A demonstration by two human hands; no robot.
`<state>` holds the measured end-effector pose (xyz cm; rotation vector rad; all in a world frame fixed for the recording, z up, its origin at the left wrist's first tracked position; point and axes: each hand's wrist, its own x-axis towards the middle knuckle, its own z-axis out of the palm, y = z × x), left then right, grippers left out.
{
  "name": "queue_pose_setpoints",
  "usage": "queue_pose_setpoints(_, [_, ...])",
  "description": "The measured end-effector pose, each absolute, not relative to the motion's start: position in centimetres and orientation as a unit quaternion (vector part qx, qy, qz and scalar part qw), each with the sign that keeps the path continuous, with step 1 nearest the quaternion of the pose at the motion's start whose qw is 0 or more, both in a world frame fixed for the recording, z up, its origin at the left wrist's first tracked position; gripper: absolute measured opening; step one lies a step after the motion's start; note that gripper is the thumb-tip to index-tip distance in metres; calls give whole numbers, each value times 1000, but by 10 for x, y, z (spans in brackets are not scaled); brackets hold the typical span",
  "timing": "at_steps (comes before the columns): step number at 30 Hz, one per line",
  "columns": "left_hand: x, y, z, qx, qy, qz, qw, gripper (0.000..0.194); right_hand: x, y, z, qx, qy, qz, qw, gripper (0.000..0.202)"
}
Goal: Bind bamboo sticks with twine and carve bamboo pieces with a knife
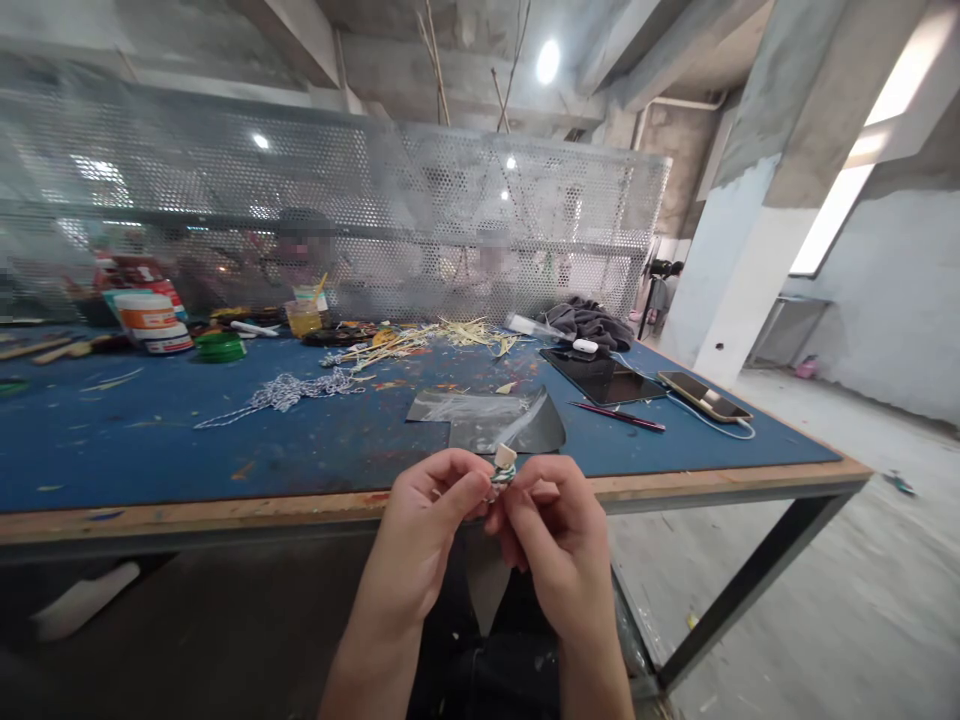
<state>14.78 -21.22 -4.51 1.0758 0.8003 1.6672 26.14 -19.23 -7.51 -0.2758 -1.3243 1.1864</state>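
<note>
The corded piece (504,474) is located between the two hands, above the near edge of the table (337,498). It consists of a pale block (505,456) with green-and-white cord around its lower part. The pale block protrudes beyond the fingertips at the upper end. The long axis appears close to upright, running across the line that joins the two hands; the view does not show whether it tips away toward the far side.

The left hand (431,500) is closed in a thumb-and-finger pinch on the left side of the cord. The right hand (559,520) is closed in a similar pinch on the right side. Neither hand is clearly nearer; the piece lies at the fingertips of both. Cord ends between the fingers are too small to trace.

A grey sheet (491,430) lies on the table just beyond the hands. A heap of loose cord (296,390) lies farther left; a pen (619,416) lies to the right.
</note>
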Motion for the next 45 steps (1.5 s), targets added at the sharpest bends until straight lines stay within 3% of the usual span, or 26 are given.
queue_pose_setpoints(18, [139, -212, -50, 514, 286, 658, 469, 20, 264, -189, -71, -174, -577, 451, 658, 17])
queue_pose_setpoints(26, [138, -213, -53, 513, 315, 675, 427, 11, 268, -193, -73, -173, -568, 493, 636, 10])
queue_pose_setpoints(36, [145, -214, -49, 421, 298, 723, 459, 24, 264, -194, -74, -169, -538, 547, 618, 13])
queue_pose_setpoints(45, [149, -215, -46, 379, 268, 837, 290, 41, 263, -192, -70, -117, -486, 651, 571, 24])
